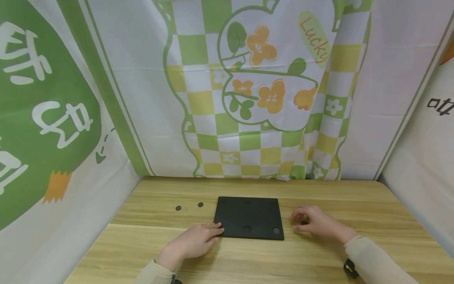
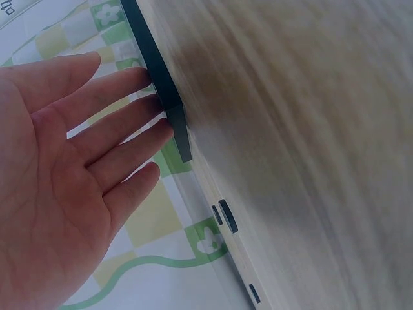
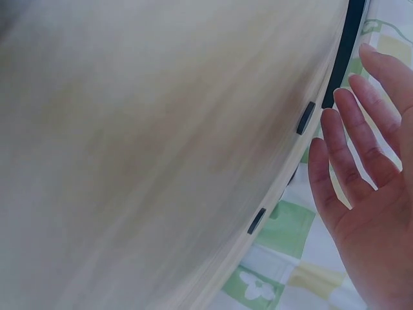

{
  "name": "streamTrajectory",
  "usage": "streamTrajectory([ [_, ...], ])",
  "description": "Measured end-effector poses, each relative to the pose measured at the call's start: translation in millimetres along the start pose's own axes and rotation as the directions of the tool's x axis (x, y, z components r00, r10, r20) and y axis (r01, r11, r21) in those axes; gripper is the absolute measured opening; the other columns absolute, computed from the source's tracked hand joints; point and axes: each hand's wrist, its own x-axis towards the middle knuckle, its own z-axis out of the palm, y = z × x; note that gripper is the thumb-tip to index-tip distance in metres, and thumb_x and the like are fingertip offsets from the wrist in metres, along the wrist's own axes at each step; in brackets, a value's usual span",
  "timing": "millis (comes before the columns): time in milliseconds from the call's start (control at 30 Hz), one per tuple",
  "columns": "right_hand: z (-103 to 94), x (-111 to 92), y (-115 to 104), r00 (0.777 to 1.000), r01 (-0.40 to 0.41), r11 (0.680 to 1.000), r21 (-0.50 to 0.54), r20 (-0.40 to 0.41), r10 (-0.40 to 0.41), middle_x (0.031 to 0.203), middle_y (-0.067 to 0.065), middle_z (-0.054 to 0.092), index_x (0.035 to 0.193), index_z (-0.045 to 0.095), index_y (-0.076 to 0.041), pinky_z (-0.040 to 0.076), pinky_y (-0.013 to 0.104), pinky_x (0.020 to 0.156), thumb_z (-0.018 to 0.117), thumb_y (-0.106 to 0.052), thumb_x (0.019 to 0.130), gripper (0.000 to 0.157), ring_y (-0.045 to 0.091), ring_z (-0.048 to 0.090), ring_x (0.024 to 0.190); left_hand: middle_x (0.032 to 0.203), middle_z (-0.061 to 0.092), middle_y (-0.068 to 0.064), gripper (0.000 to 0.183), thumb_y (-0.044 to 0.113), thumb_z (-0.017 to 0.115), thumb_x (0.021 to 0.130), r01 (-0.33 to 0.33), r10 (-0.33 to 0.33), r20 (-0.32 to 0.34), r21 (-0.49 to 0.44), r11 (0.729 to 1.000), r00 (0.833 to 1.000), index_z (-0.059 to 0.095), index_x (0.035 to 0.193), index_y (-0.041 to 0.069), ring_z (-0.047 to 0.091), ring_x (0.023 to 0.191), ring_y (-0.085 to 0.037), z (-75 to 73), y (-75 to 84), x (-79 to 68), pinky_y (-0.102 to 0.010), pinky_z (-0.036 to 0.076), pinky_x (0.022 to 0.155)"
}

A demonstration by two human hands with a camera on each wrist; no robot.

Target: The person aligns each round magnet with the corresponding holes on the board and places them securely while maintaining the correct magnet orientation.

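A thin black rectangular board (image 1: 248, 217) lies flat on the wooden table, with a few round spots on its face. One of these, a grey disc (image 1: 276, 230), sits at its near right corner. My left hand (image 1: 195, 240) rests its nearly straight fingertips on the board's near left corner; in the left wrist view they meet the board's edge (image 2: 164, 81). Just right of the board, my right hand (image 1: 317, 223) hovers with loosely bent fingers. Below them shows a small dark disc (image 1: 304, 223). Nothing is held in its spread fingers in the right wrist view.
Left of the board lie two small dark discs (image 1: 178, 208) (image 1: 200, 204). Small dark pieces (image 3: 306, 118) (image 3: 257, 221) also lie on the table in the right wrist view. A patterned curtain (image 1: 248, 138) hangs behind the table (image 1: 159, 193), with white fabric at both sides.
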Motion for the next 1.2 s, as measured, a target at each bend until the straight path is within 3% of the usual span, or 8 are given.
streamTrajectory([
  [533, -6.8, -13, 8, 0.999, -0.046, 0.998, -0.049, 0.000, 0.046, 0.096, -0.007, 0.065, 0.099, 0.068, -0.016, 0.055, 0.029, 0.075, 0.074, -0.030, 0.082, 0.022, 0.009, 0.062, 0.087, 0.144, 0.047, -0.008, 0.038, 0.023, 0.048, 0.099, -0.001, 0.001, 0.003, -0.005, 1.000, 1.000, 0.055, 0.135, 0.013, 0.046, 0.131, -0.030, -0.1, 0.1, 0.4, -0.050, 0.038, 0.107],
  [733, -7.9, -18, 12, 1.000, -0.025, 0.999, -0.038, -0.006, 0.025, 0.098, -0.004, 0.066, 0.100, 0.068, -0.014, 0.057, 0.029, 0.077, 0.073, -0.029, 0.083, 0.023, 0.012, 0.064, 0.089, 0.144, 0.047, -0.008, 0.037, 0.023, 0.048, 0.099, -0.007, 0.007, -0.001, -0.006, 1.000, 1.000, 0.055, 0.135, 0.013, 0.047, 0.131, -0.030, -0.1, 0.4, 0.1, -0.050, 0.039, 0.107],
  [933, -10.0, -21, 13, 0.997, -0.072, 0.997, -0.037, 0.009, 0.072, 0.101, -0.005, 0.066, 0.105, 0.068, -0.015, 0.056, 0.028, 0.078, 0.073, -0.032, 0.083, 0.029, 0.011, 0.064, 0.092, 0.144, 0.047, -0.009, 0.037, 0.022, 0.048, 0.099, -0.009, 0.009, -0.003, -0.009, 1.000, 1.000, 0.055, 0.135, 0.012, 0.046, 0.131, -0.031, 0.0, 0.6, -0.2, -0.050, 0.039, 0.107],
  [1200, -13.0, -25, 14, 0.998, -0.067, 0.996, -0.055, 0.005, 0.067, 0.103, -0.002, 0.065, 0.106, 0.067, -0.012, 0.056, 0.029, 0.079, 0.073, -0.032, 0.083, 0.031, 0.014, 0.063, 0.092, 0.144, 0.047, -0.009, 0.038, 0.023, 0.048, 0.100, -0.014, 0.014, 0.000, -0.010, 1.000, 1.000, 0.055, 0.135, 0.012, 0.047, 0.130, -0.031, 0.3, -0.8, 0.1, -0.050, 0.039, 0.107],
])
